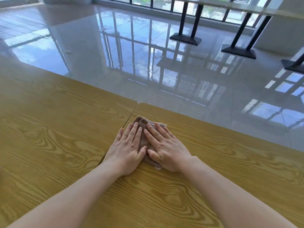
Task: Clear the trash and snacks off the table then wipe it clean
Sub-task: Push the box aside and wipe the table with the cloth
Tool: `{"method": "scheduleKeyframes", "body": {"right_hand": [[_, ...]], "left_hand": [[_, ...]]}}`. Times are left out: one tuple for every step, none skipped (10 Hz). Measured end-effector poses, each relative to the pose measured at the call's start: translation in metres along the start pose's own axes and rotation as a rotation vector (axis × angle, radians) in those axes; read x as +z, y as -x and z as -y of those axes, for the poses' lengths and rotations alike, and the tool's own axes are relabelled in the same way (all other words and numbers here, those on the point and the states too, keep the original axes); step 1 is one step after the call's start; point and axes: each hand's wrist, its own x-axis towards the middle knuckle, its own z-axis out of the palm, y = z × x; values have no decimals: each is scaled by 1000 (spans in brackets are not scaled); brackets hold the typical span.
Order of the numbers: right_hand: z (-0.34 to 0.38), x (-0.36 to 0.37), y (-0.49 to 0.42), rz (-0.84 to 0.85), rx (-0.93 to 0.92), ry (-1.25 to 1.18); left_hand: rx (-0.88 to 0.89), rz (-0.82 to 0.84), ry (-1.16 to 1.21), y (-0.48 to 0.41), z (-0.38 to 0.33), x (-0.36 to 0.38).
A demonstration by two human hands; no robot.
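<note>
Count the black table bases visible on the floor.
3, all at upper right: one base nearest the windows, a second to its right, a third cut off by the right edge. More may lie out of frame.

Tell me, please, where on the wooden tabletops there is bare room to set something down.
Nearly everywhere. The left tabletop is bare from the seam outward, and the right tabletop is bare beyond the right hand. Only the seam is crowded: the left hand and right hand press the brown cloth flat.
</note>
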Motion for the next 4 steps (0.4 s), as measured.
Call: {"method": "scheduleKeyframes", "body": {"right_hand": [[1, -2, 0, 15, 6, -4], [3, -6, 2, 61, 19, 3], [6, -19, 3, 117, 63, -25], [13, -32, 23, 80, 182, -163]], "left_hand": [[-5, 27, -1, 0, 0, -2], [-5, 78, -22, 0, 0, -7], [-30, 158, -64, -1, -1, -17], [-95, 173, -33, 7, -9, -33]]}}
